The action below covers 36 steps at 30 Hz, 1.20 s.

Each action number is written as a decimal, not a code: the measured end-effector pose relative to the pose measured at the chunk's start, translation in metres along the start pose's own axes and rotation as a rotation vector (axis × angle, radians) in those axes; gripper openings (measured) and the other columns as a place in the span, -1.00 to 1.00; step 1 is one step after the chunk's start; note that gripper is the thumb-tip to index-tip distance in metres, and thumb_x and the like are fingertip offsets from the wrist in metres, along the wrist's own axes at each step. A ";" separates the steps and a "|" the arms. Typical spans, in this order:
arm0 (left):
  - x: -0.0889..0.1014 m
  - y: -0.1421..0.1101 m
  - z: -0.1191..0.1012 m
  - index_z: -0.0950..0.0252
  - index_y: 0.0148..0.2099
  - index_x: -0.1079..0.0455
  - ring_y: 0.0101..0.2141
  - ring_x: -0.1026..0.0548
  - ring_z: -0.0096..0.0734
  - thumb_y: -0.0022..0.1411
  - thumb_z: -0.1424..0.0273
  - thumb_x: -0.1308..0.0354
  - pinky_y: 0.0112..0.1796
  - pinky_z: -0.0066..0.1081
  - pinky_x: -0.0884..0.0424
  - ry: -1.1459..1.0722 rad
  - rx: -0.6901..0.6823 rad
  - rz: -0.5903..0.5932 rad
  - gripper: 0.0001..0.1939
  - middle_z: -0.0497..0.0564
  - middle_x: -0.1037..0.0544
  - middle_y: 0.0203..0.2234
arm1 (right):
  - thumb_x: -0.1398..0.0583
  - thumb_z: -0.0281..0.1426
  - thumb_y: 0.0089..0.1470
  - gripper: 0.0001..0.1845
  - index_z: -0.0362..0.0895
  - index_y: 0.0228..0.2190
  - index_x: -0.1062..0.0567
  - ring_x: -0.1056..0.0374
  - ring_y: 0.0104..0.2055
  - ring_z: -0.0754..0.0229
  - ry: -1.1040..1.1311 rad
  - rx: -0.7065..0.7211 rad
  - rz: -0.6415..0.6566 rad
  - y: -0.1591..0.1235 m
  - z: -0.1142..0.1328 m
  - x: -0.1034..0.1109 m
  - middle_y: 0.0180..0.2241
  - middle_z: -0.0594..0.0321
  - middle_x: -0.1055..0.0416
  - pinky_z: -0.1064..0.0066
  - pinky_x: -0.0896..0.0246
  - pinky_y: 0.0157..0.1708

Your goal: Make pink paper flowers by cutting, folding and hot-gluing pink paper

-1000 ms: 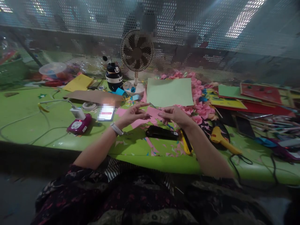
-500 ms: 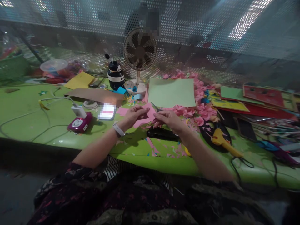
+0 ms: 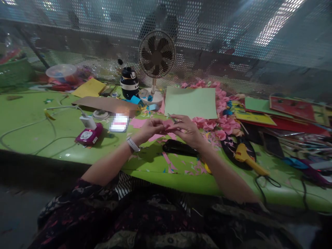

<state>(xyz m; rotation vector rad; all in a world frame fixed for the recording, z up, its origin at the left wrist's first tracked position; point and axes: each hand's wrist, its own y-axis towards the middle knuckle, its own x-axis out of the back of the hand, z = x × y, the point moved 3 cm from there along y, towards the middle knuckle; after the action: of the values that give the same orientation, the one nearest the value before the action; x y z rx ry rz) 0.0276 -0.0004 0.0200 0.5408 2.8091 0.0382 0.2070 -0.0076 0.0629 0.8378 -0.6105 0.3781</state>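
Between my two hands is a small piece of pink paper (image 3: 168, 123), partly covered by the fingers. My left hand (image 3: 152, 128), with a white band on its wrist, pinches the paper from the left. From the other side my right hand (image 3: 187, 130) is closed on it with thumb and fingers. A thin grey metal tool (image 3: 171, 117), perhaps scissors, sticks out above the right fingers; its handle is hidden. Below the hands lies a black stapler (image 3: 180, 148). More pink paper (image 3: 138, 123) rests left of the left hand.
Pink paper flowers (image 3: 225, 122) surround a pale green sheet (image 3: 190, 102) behind the hands. A fan (image 3: 157, 53) and dark jug (image 3: 129, 83) stand farther back. A yellow glue gun (image 3: 250, 159) lies right; a lit phone (image 3: 119, 122) and purple socket block (image 3: 89, 135) lie left.
My hands have drawn closer together. The pink paper, spread out before, is now gathered between the fingers and shows less. My right fingers have moved left over it.
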 end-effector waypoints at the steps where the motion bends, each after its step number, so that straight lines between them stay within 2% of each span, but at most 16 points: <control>1: -0.002 0.000 0.000 0.38 -0.34 -0.48 -0.38 -0.59 -0.45 -0.03 0.19 -0.45 -0.19 -0.33 -0.54 0.027 -0.024 0.018 -0.63 -0.01 -0.60 -0.45 | -0.28 -0.27 0.16 -0.89 0.01 -0.31 -0.63 -0.35 0.10 0.02 0.009 -0.024 -0.023 0.000 0.001 0.000 0.01 0.13 -0.48 0.04 -0.35 0.06; 6: -0.007 -0.003 -0.002 0.36 -0.22 -0.55 -0.30 -0.61 -0.39 0.05 0.14 -0.40 -0.14 -0.30 -0.54 0.140 -0.110 0.046 -0.61 0.06 -0.64 -0.36 | -0.32 -0.07 0.06 -0.67 -0.08 -0.43 -0.53 -0.47 -0.14 0.07 0.195 -0.235 -0.121 -0.002 -0.002 -0.005 -0.18 0.09 -0.53 0.19 -0.47 -0.18; 10: -0.006 -0.005 -0.005 0.33 -0.13 -0.55 -0.22 -0.61 -0.36 0.13 0.19 -0.34 -0.10 -0.27 -0.53 0.128 -0.091 0.067 -0.65 0.08 -0.65 -0.26 | -0.32 0.01 0.01 -0.58 -0.10 -0.40 -0.50 -0.49 -0.32 0.11 0.333 -0.384 -0.083 -0.004 -0.008 -0.009 -0.38 0.17 -0.55 0.23 -0.46 -0.27; 15: -0.006 -0.008 -0.010 0.33 -0.13 -0.56 -0.18 -0.60 -0.32 0.13 0.30 -0.32 -0.09 -0.25 -0.53 0.060 -0.073 0.140 -0.73 0.10 -0.64 -0.23 | -0.32 0.08 -0.05 -0.51 -0.11 -0.46 -0.47 -0.42 -0.45 0.19 0.282 -0.416 -0.115 -0.004 -0.013 -0.005 -0.49 0.25 -0.50 0.32 -0.38 -0.40; 18: -0.006 -0.008 -0.010 0.33 -0.14 -0.56 -0.19 -0.60 -0.32 0.11 0.35 -0.32 -0.07 -0.22 -0.52 0.072 -0.059 0.172 -0.74 0.10 -0.64 -0.23 | -0.33 0.06 -0.05 -0.52 -0.11 -0.45 -0.46 -0.41 -0.47 0.20 0.267 -0.434 -0.075 -0.004 -0.011 -0.005 -0.49 0.25 -0.49 0.33 -0.36 -0.44; 23: -0.007 -0.009 -0.008 0.32 -0.12 -0.57 -0.22 -0.61 -0.35 0.14 0.33 -0.33 -0.10 -0.26 -0.53 0.103 -0.022 0.141 -0.74 0.09 -0.65 -0.24 | -0.31 0.05 -0.01 -0.54 -0.10 -0.43 -0.45 -0.42 -0.46 0.18 0.275 -0.439 -0.023 -0.005 -0.007 -0.006 -0.46 0.22 -0.50 0.30 -0.38 -0.44; 36: -0.007 -0.009 -0.006 0.35 -0.16 -0.58 -0.26 -0.62 -0.33 0.14 0.26 -0.33 -0.10 -0.25 -0.54 0.085 -0.014 0.128 -0.72 0.11 -0.66 -0.28 | -0.32 0.08 -0.04 -0.50 -0.11 -0.48 -0.44 -0.35 -0.52 0.24 0.257 -0.456 -0.014 -0.002 0.000 -0.003 -0.51 0.25 -0.44 0.36 -0.30 -0.52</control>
<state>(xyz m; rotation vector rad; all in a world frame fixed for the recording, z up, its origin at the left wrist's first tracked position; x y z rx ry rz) 0.0288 -0.0110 0.0273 0.7314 2.8499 0.1092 0.2055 -0.0089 0.0603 0.3489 -0.4267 0.3103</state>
